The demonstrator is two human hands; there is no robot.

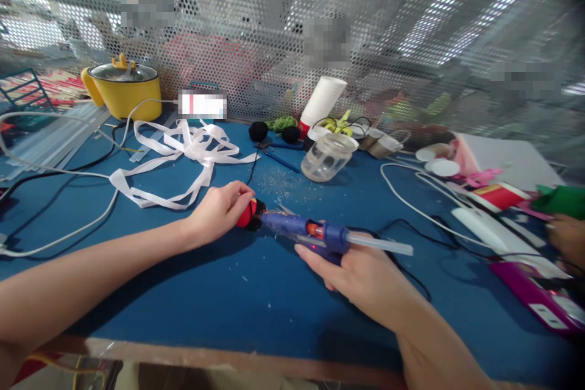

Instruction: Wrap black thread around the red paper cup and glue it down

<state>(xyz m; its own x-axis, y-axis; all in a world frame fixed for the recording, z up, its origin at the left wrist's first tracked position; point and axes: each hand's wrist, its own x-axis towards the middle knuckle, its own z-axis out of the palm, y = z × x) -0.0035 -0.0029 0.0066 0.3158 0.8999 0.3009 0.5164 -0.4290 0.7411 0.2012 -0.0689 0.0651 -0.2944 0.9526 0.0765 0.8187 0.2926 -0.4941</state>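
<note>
Left hand (218, 210): curled round a small red piece (245, 214), pinning it on the blue tabletop (237, 304).
Right hand (361, 271): wrapped about the handle of a blue glue gun (311, 233), clear stick jutting rightward from its back.
Red piece: directly between both hands, touching the gun's nozzle tip.
White ribbon (183, 152): tangled just behind the left hand.
Clear jar (326, 158): farther back, well apart.
</note>
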